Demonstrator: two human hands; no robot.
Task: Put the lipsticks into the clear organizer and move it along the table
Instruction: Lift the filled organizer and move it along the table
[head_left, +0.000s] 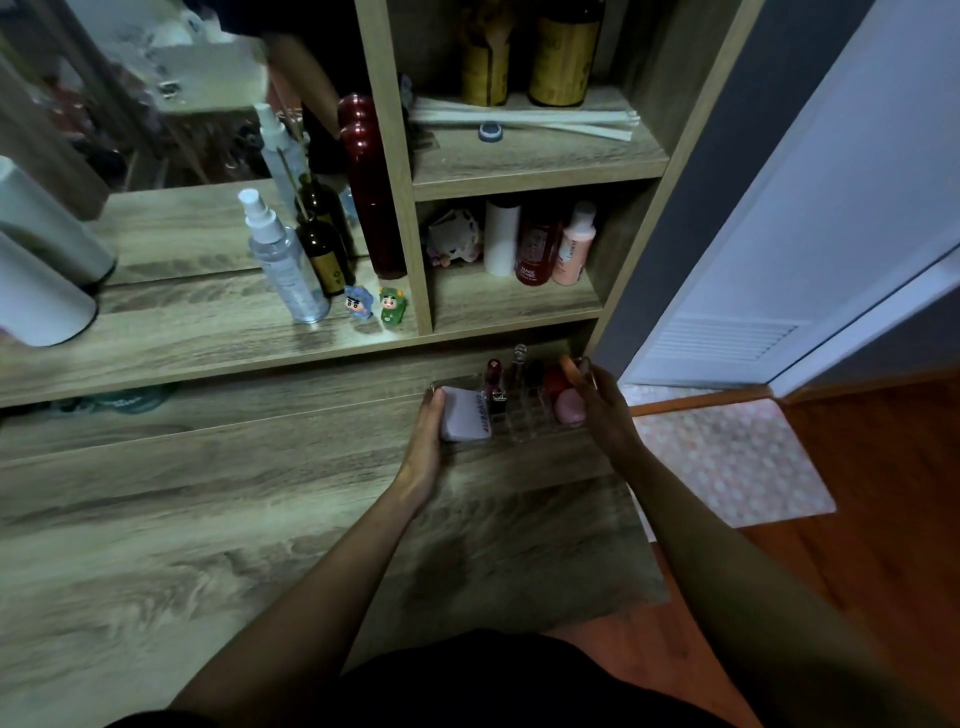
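The clear organizer stands on the wooden table, near its far right corner under the shelf. Dark red lipsticks stand upright in its cells, next to a clear-capped tube. A pale lilac compact case lies in its left part and pink and red sponges in its right part. My left hand grips the organizer's left end, thumb on the compact. My right hand grips its right end.
On the ledge behind stand spray bottles, dark bottles, a tall red bottle and two small figurines. Shelf cubbies hold more bottles. A white cylinder is at far left. A dotted mat lies on the floor at right.
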